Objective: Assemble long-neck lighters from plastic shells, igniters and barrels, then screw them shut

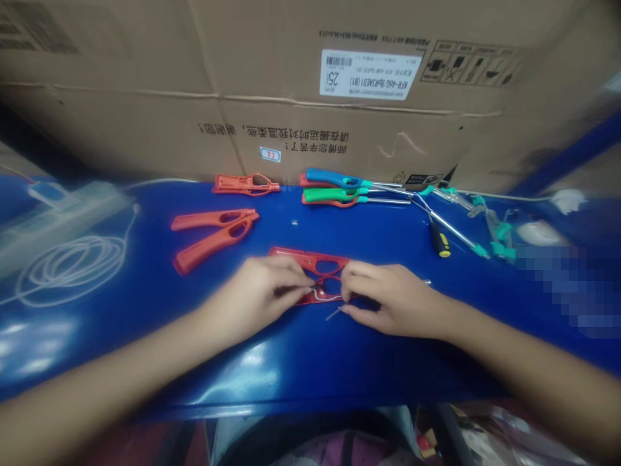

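Two red lighter housing halves lie between my hands, the back one (310, 260) just beyond the front one (330, 287). My left hand (257, 291) is closed in a pinch at the front half's left part, on a small dark piece (314, 288) too blurred to name. From there a pale wire (326, 298) runs inside the shell toward my right fingers. My right hand (388, 299) is closed at the shell's right end, with a thin stick (334, 314) poking out from between its thumb and fingers. Its fingertips hide that end of the shell.
Orange-red housing halves (213, 238) lie at left, another orange shell (246, 184) behind. Assembled lighters (334, 194) sit at the back, near a yellow-black screwdriver (440, 241) and teal-ended tubes (499, 226). A coiled white cable (72, 268) and power strip are at left; a cardboard wall (272, 77) stands behind.
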A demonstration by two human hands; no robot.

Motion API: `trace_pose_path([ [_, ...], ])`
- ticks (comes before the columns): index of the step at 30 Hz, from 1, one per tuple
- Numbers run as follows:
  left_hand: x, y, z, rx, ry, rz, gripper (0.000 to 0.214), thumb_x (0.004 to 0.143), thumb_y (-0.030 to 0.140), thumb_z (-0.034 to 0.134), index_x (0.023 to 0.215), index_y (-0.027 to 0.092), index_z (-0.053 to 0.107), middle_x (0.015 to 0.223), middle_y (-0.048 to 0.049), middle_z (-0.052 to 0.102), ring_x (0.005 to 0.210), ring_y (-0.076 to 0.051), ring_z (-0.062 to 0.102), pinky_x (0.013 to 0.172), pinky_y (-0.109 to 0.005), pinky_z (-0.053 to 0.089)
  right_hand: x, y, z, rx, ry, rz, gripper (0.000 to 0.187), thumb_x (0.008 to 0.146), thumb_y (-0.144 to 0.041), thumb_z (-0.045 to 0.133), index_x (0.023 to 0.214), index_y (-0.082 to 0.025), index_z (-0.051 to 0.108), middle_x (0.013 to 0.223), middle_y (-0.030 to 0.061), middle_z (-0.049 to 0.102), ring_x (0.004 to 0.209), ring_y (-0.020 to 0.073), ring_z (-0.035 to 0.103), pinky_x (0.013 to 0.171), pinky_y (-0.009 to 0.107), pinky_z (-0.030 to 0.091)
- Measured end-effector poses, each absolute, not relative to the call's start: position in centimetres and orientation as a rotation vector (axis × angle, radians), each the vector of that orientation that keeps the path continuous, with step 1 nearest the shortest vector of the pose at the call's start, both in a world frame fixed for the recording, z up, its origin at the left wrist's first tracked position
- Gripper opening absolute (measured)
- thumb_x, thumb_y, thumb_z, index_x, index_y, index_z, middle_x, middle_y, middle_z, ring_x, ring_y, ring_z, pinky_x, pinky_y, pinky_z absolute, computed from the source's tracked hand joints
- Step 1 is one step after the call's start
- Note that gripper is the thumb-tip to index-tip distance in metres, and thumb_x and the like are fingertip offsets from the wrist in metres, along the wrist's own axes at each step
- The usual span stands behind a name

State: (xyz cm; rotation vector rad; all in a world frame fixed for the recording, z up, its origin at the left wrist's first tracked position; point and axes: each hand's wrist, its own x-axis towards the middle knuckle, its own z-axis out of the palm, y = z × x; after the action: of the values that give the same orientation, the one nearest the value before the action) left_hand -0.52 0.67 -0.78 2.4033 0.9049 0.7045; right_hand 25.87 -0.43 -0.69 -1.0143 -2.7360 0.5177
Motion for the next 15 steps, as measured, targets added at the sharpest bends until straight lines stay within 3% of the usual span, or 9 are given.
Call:
trace_pose_path([
  [15,0.4,-0.4,-1.8,2.572,0.961,0.647,0.019,0.098,0.017,0.056,0.094,0.013,0.075,0.094,-0.0069,0.069,0.084,-0.017,0.068,0.077,-0.027,0.056,25.6,-0.3,-0.8,-1.017,-2.749,0.508,0.01,0.096,-0.03,0.057,0.093,-0.021,0.057,0.104,0.0025,0.062,0.081,0.0143,0.059,0.063,0.026,0.036],
])
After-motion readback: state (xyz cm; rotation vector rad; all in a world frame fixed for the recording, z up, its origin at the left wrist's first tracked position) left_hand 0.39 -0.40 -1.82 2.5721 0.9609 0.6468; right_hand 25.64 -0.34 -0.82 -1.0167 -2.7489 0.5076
